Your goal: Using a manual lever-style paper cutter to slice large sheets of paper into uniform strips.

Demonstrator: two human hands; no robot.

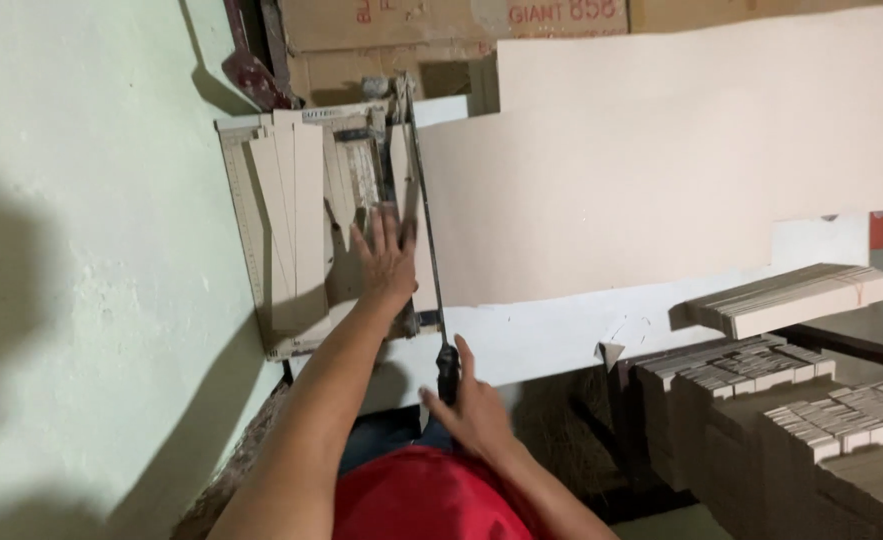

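Down at a paper cutter (261, 230), pressing with the left hand (386, 262) and gripping with the right hand (473, 405).

Left hand spread open, palm flat, fingers (379, 228) fanned, holding down the near edge of a big pale cardboard sheet (641, 160) right beside the blade arm (426, 230). Right hand closed around the black handle (447, 370) at the near end of that arm, thumb up along it. Blade arm lying low, running away from the right hand, just right of the left hand. Cut cardboard strips (296, 210) lying on the cutter bed just left of the left hand, some overlapping. Big sheet stretching far out to the right of both hands, across a white tabletop (551, 335). Stacks of cut pieces (791, 295) well off to the right of the right hand. Green wall (81, 250) to the left of the left arm.
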